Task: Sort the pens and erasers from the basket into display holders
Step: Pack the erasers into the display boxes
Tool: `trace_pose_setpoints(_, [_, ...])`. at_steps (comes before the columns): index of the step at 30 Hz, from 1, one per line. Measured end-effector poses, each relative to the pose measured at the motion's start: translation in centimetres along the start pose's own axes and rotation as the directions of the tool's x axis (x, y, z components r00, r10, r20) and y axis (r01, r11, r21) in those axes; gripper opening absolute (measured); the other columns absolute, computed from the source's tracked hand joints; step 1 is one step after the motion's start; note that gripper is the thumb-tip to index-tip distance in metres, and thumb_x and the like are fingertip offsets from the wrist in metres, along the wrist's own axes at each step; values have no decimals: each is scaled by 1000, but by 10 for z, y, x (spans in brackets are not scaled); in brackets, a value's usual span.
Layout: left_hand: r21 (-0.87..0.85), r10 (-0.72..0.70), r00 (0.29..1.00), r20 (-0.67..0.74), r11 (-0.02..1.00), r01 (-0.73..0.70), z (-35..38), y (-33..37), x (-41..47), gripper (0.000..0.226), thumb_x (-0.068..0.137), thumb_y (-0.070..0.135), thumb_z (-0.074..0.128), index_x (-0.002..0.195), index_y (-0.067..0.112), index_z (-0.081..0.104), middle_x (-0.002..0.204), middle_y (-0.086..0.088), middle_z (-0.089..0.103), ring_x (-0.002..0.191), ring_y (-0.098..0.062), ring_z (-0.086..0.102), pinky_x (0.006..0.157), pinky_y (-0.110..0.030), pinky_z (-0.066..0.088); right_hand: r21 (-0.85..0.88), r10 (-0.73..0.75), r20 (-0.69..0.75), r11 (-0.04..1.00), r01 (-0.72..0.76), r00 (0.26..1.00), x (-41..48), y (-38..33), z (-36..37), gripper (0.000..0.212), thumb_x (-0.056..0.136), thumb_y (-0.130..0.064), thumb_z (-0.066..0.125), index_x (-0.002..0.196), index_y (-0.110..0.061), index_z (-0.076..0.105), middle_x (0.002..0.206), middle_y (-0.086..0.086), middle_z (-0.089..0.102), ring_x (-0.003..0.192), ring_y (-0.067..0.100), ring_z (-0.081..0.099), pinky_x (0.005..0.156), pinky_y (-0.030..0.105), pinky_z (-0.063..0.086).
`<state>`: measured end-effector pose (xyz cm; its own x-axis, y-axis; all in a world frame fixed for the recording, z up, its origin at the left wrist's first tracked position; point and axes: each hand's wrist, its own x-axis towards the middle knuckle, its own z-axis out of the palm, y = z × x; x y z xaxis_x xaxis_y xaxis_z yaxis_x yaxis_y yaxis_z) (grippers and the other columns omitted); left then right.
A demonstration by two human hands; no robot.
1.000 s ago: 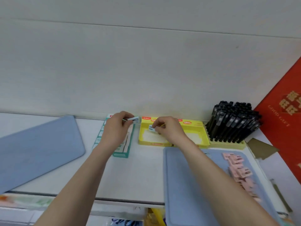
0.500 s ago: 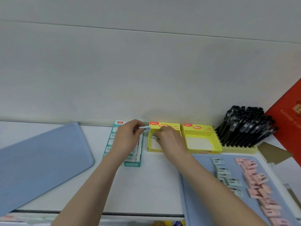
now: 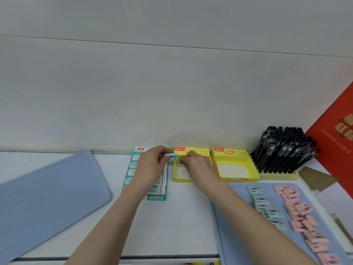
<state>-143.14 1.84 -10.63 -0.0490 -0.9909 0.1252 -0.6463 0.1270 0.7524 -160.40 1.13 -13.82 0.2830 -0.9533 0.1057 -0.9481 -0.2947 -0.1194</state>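
Lowered since before, right hand (image 3: 196, 166) pinches an eraser (image 3: 180, 163) inside the yellow holder (image 3: 181, 180); my left hand (image 3: 152, 165) pinches the next eraser (image 3: 172, 156), axis sideways, just left.

Matt yellow cardboard display boxes (image 3: 234, 165), smooth matt blue plastic tray (image 3: 236, 226) just in front of them, paper-sleeved erasers (image 3: 267, 205) on it, glossy black plastic pens (image 3: 282, 150) right of boxes.

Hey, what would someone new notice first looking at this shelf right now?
Probably the dense bunch of black capped pens standing in the yellow holder at the back right, beside the bright red banner. At centre, the left hand pinches a small pale-blue eraser while the right hand holds a second eraser inside the left yellow cardboard box.
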Motion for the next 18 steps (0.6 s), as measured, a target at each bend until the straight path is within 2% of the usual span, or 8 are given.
trace_pose_setpoints(2, [-10, 10, 1000, 11, 1000, -10, 2, 1, 0, 16, 92, 16, 63, 101, 27, 69, 88, 13, 67, 85, -5, 61, 77, -19, 46, 119, 29, -60, 993, -22, 998, -2, 4, -1, 27, 90, -4, 52, 104, -19, 70, 101, 4, 64, 91, 28, 63, 72, 35, 46])
trace_pose_setpoints(4, [-36, 17, 1000, 25, 999, -16, 5, 2, 1, 16, 90, 15, 64, 101, 26, 69, 90, 12, 68, 87, -4, 62, 82, -21, 49, 423, 178, -133, 900, -107, 975, -5, 4, -11, 25, 91, -8, 55, 105, -20, 72, 93, 0, 70, 85, 20, 66, 74, 33, 51])
trace_pose_setpoints(6, [-90, 26, 999, 44, 996, -22, 9, 4, 2, 17, 88, 12, 67, 99, 25, 69, 93, 11, 69, 89, -2, 63, 85, -21, 50, 781, 314, -13, 596, -186, 949, -10, 0, -25, 19, 91, -10, 61, 105, -16, 71, 86, 2, 69, 73, 18, 69, 71, 34, 58])
trace_pose_setpoints(7, [-120, 37, 998, 60, 992, -29, 11, 6, 2, 18, 87, 10, 67, 97, 26, 69, 92, 10, 70, 89, -1, 63, 85, -20, 50, 857, 313, 62, 469, -211, 948, -11, -1, -29, 17, 90, -9, 64, 105, -13, 70, 86, 5, 67, 70, 18, 69, 67, 32, 58])
trace_pose_setpoints(8, [-143, 52, 996, 77, 989, -40, 13, 9, 2, 20, 87, 9, 68, 95, 27, 69, 92, 10, 70, 89, -1, 64, 84, -19, 50, 869, 296, 92, 442, -222, 951, -12, 0, -32, 16, 88, -8, 67, 103, -11, 70, 86, 7, 66, 68, 17, 67, 64, 29, 57])
trace_pose_setpoints(11, [-114, 94, 990, 104, 990, -82, 19, 15, 2, 26, 86, 10, 69, 107, 25, 68, 101, 8, 70, 97, -7, 64, 90, -22, 49, 778, 342, 18, 585, -228, 940, -15, 15, -36, 11, 84, -9, 72, 94, -16, 71, 75, 0, 65, 63, 6, 58, 63, 21, 47])
trace_pose_setpoints(14, [217, 128, 977, 171, 962, -164, 19, 12, 5, 42, 87, 23, 70, 128, 25, 60, 128, 4, 59, 119, -18, 51, 102, -29, 38, 570, 391, -63, 770, -288, 918, -21, 36, -39, 9, 83, -15, 72, 90, -20, 70, 66, -15, 59, 70, 6, 60, 72, 26, 47])
trace_pose_setpoints(18, [376, 124, 958, 258, 901, -217, 20, 8, 6, 48, 90, 28, 65, 137, 22, 53, 144, 2, 45, 130, -22, 39, 106, -30, 30, 473, 325, -20, 836, -278, 945, -24, 38, -34, 10, 83, -15, 69, 91, -19, 72, 75, -8, 68, 84, 17, 65, 81, 32, 50])
